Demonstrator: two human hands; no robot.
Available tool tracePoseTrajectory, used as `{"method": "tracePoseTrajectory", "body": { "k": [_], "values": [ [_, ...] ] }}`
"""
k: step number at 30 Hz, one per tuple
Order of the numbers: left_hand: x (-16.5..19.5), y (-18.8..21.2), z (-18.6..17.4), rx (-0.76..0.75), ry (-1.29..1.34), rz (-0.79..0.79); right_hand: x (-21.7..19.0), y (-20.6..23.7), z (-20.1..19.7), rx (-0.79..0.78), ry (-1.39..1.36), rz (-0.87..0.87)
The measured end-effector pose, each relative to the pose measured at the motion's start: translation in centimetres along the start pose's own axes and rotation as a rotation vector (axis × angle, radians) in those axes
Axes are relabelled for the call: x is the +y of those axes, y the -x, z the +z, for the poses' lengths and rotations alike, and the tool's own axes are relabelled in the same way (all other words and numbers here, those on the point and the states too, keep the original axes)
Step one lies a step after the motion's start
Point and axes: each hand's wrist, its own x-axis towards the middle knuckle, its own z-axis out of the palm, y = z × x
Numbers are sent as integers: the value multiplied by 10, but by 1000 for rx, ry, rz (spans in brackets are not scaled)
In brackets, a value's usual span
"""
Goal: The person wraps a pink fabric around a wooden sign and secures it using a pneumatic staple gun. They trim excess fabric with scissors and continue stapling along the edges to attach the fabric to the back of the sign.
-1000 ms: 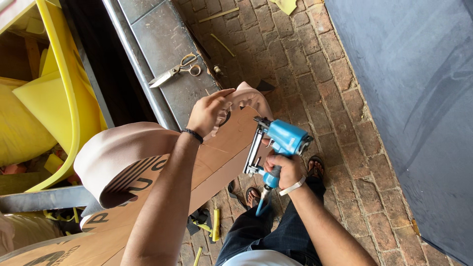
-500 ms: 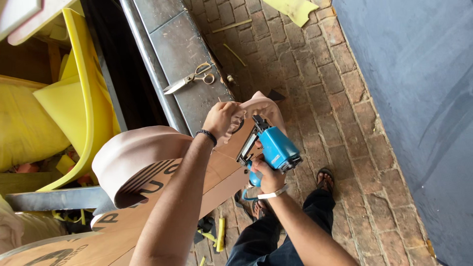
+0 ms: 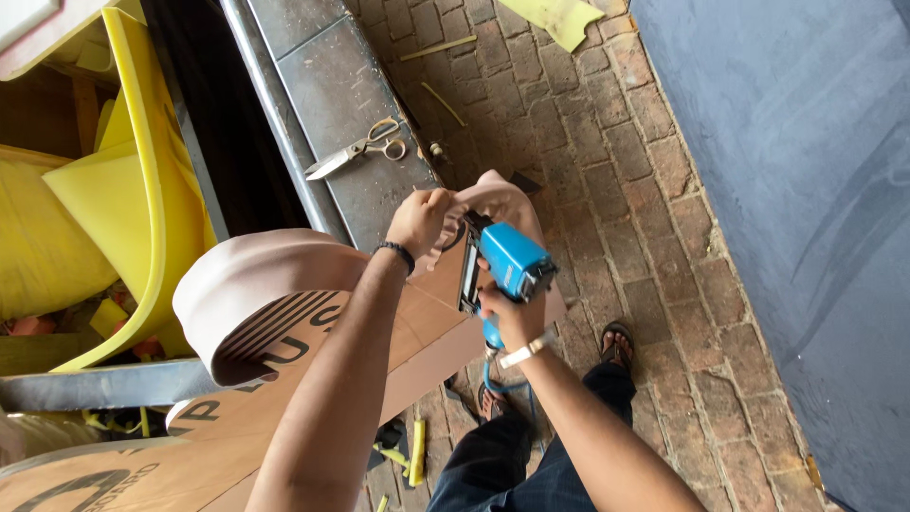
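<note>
The single head-worn camera looked steeply down from close above the person's hands, facing the brick floor (image 3: pixel 607 171) beneath; no second view existed.

floor: reddish brick paving (image 3: pixel 607 161), pretty worn, with thin yellow offcuts scattered on it
right side: big dark blue-grey sheet (image 3: pixel 796 190) covering the ground
far middle: grey metal slab (image 3: pixel 332 85) with scissors (image 3: pixel 358 150) lying on it
left: yellow foam sheets (image 3: pixel 123 209), curled and stacked
light: soft daylight, no hard shadows
</note>
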Motion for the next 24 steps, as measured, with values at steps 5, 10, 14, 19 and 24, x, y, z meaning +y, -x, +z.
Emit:
{"method": "tracePoseTrajectory", "body": {
  "k": [5, 10, 14, 19, 24],
  "values": [
    [11, -2, 3, 172, -338, 79, 0, 16, -11, 25, -42, -70],
    [24, 2, 8, 212, -490, 29, 25, -3, -5, 24, 0, -160],
    [26, 1, 6, 239, -474, 21, 23, -13, 5, 23, 13, -5],
    [34, 6, 5, 187, -450, 48, 14, -13, 8, 3, 69, -53],
    [38, 34, 20, 154, -444, -34, 17, 8, 0, 1, 40, -94]
  ]
}}
